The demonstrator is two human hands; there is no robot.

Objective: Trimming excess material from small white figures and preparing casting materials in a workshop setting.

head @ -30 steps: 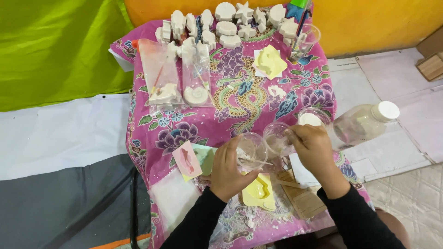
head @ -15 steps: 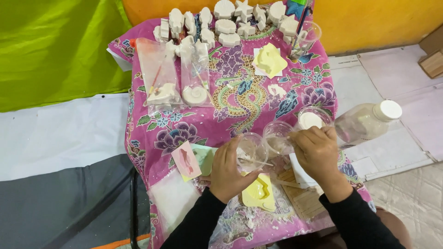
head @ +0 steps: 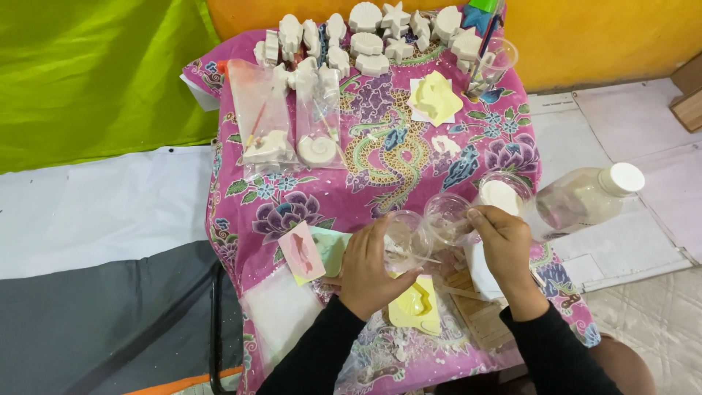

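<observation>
Two clear plastic cups sit close together near the front of the tabletop, which is covered by a pink floral cloth. The left hand wraps its fingers closed around the nearer cup, which has white paste and a thin stirring stick inside. The right hand pinches the rim of the second cup, fingers closed on it and tilting it toward the first. Just beyond the right hand stands a third cup filled with white powder, and right of that lies a large clear bottle with a white cap. Just in front of the left hand's cup rests a yellow mould; a pink mould card lies to its left. Finished white plaster figures line the far edge.

Judging by the pose, mixing plaster is the step in hand. A next move would call for steadying the held cup while stirring, then pouring carefully over the yellow mould.
</observation>
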